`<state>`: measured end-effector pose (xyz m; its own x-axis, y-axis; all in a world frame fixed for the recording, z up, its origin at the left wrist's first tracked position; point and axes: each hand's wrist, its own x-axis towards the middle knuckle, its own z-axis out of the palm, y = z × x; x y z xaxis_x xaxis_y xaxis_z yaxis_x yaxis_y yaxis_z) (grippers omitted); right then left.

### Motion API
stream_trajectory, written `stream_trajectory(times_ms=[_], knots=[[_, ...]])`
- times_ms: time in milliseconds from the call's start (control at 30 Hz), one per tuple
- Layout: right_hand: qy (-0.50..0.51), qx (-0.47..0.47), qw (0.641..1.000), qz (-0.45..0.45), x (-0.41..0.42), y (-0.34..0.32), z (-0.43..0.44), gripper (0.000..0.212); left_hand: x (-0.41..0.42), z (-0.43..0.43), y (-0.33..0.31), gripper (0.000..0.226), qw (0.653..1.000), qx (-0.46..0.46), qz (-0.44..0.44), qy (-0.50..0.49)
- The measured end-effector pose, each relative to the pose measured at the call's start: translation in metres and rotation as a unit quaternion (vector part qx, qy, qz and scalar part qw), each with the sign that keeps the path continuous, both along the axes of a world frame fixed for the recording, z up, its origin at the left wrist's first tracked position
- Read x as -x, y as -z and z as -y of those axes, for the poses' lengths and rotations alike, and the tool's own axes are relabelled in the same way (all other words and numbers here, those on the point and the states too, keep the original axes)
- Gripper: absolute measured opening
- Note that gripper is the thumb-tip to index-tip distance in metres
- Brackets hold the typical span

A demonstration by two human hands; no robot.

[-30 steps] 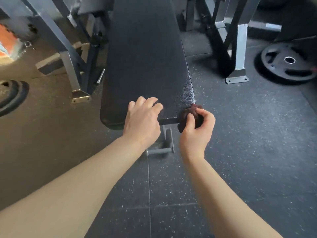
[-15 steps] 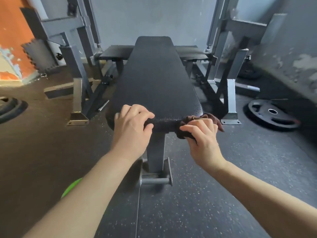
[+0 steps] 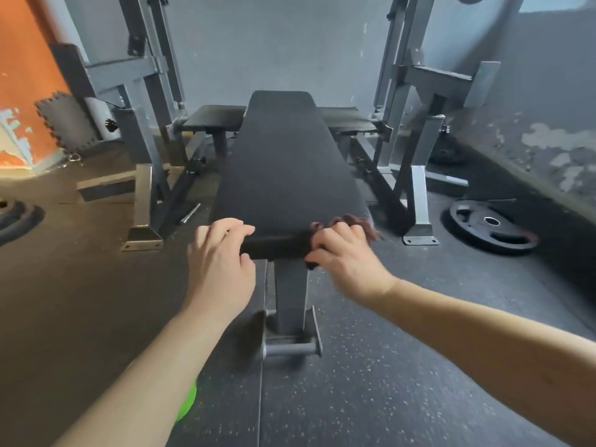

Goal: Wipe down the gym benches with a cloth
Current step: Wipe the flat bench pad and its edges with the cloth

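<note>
A long black padded gym bench (image 3: 283,169) runs straight away from me on a grey steel leg. My left hand (image 3: 221,262) grips the bench's near left corner, fingers over the top edge and thumb under it. My right hand (image 3: 346,258) presses a dark reddish-brown cloth (image 3: 361,224) against the near right corner. The cloth bunches out beyond my fingers, and most of it is hidden under the hand.
Grey steel rack uprights (image 3: 145,175) (image 3: 416,175) stand left and right of the bench. A black weight plate (image 3: 490,225) lies on the rubber floor at the right, more plates (image 3: 16,217) at the far left. A green object (image 3: 187,401) peeks out under my left forearm.
My view has tilted up from the bench end to its full length and the wall behind. My right hand, holding the cloth, has shifted from the corner's side up onto the near edge. My left hand stays on its corner.
</note>
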<state>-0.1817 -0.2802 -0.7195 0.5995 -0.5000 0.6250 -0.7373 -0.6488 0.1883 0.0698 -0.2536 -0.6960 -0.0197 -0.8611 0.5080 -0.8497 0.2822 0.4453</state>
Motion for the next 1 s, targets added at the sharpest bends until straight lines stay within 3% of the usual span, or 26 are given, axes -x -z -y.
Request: stream_trajectory(times_ms=[167, 433, 600, 800, 1000], knots=[[0.036, -0.016, 0.998, 0.039, 0.002, 0.001, 0.0, 0.03, -0.001, -0.005, 0.007, 0.054, 1.0, -0.01, 0.007, 0.003], [-0.105, -0.005, 0.994, 0.006, -0.135, -0.014, 0.018, 0.017, -0.024, 0.005, 0.006, 0.047, 0.996, -0.007, -0.061, -0.057], [-0.072, 0.005, 0.995, -0.071, -0.094, -0.019, 0.015, 0.012, -0.019, 0.009, 0.01, 0.056, 0.992, -0.032, -0.101, -0.063], [-0.032, -0.024, 0.995, -0.095, -0.016, -0.021, 0.001, 0.029, -0.02, 0.007, 0.012, 0.059, 0.987, -0.042, -0.142, -0.062], [-0.075, -0.018, 0.995, -0.063, -0.103, -0.016, 0.018, 0.021, -0.04, 0.006, 0.012, 0.062, 0.976, -0.078, -0.183, -0.089]])
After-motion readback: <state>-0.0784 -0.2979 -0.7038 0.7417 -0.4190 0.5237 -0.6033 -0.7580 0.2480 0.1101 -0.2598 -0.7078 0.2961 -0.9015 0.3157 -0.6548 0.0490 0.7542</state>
